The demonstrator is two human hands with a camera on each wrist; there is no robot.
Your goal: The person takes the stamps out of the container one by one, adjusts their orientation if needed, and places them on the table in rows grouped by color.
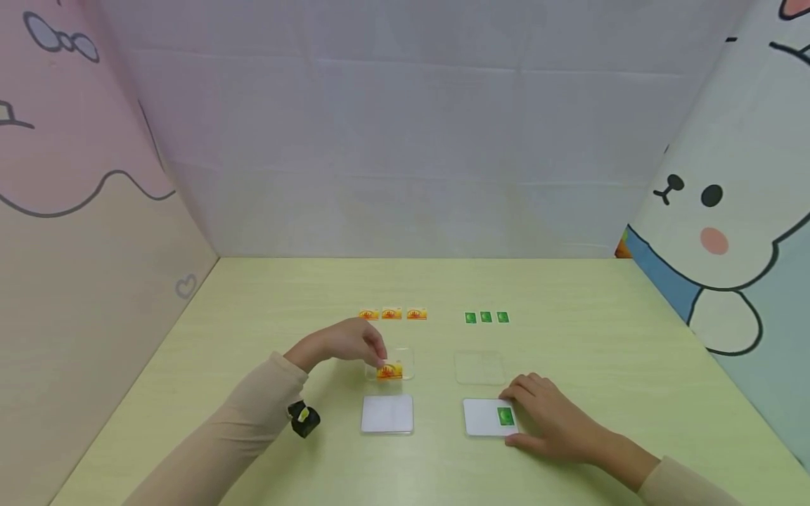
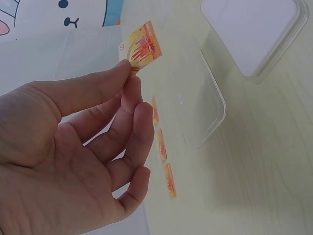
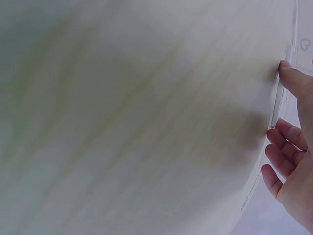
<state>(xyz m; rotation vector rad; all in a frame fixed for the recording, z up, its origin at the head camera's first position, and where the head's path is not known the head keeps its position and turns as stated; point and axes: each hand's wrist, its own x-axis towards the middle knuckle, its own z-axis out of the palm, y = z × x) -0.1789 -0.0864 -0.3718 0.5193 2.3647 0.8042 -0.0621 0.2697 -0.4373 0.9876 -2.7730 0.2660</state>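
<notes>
Between thumb and forefinger my left hand (image 1: 351, 341) pinches a small orange-and-yellow packet (image 2: 142, 49) with a serrated edge. It is held above a clear rectangular plastic piece (image 2: 215, 107), either a lid or a shallow tray. Nearer to me lies a flat white rectangular case (image 1: 387, 413) with a clear rim. My right hand (image 1: 553, 422) holds a second white case (image 1: 481, 417) by its right end, thumb on the near edge and fingers on the far one. On that case's right part lies a green packet (image 1: 505, 416).
Behind the left hand several orange packets (image 1: 391, 313) form a row. To their right lie three green packets (image 1: 486, 317). Another clear plastic piece (image 1: 479, 367) lies behind the right case. Printed cloth walls (image 1: 405, 154) border the table at the back and sides.
</notes>
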